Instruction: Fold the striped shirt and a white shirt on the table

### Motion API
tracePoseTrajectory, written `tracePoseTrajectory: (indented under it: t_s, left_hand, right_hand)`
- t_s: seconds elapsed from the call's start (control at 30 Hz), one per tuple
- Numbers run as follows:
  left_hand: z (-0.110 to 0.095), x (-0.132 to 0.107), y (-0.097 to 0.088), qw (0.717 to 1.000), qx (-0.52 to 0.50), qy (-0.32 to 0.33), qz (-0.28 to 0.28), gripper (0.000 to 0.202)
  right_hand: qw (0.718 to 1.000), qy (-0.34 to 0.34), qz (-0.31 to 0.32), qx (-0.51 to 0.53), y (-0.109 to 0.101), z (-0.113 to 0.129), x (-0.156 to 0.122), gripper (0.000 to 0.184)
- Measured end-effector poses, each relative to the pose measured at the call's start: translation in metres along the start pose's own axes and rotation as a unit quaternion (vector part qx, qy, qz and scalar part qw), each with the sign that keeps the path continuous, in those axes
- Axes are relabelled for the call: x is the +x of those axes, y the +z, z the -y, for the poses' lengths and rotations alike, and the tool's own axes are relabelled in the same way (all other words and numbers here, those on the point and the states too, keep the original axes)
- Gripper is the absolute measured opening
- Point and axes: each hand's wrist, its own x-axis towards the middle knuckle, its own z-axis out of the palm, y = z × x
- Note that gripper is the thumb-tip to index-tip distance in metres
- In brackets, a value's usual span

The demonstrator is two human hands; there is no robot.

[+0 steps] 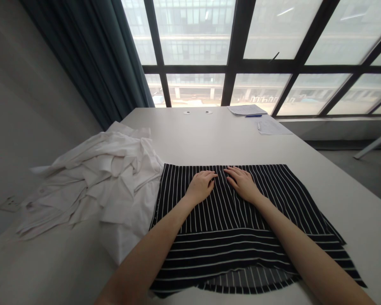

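A black garment with white stripes (216,216) lies spread on the table in front of me. Its upper part has lengthwise stripes, and a band with crosswise stripes runs along the near side. The near hem curves up and shows the inner side of the cloth. My left hand (201,186) rests on the garment near its far edge, fingers extended and pointing right. Just across from it, my right hand (241,183) lies on the same cloth, fingers stretched toward the left. A small gap of cloth shows between the fingertips. Neither hand grips anything visible.
Left of the garment, a crumpled heap of white cloth (114,169) touches its edge. Papers (247,110), a blue pen (253,116) and another sheet (274,127) lie at the back right of the white table (193,140). A dark curtain (95,55) and windows stand behind.
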Motion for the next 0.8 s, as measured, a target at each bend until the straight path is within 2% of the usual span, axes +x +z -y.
tracePoseTrajectory:
  t_s: [0.57,0.8]
  left_hand:
    - [0.011,0.004,-0.003,0.995,-0.101,-0.023,0.005,0.028]
    - [0.011,0.005,-0.008,0.978,-0.201,-0.061,0.004,0.024]
  right_hand:
    - [1.000,0.003,0.000,0.008,-0.002,0.001,0.000,0.042]
    - [1.000,0.006,0.001,0.005,-0.003,0.001,0.000,0.041]
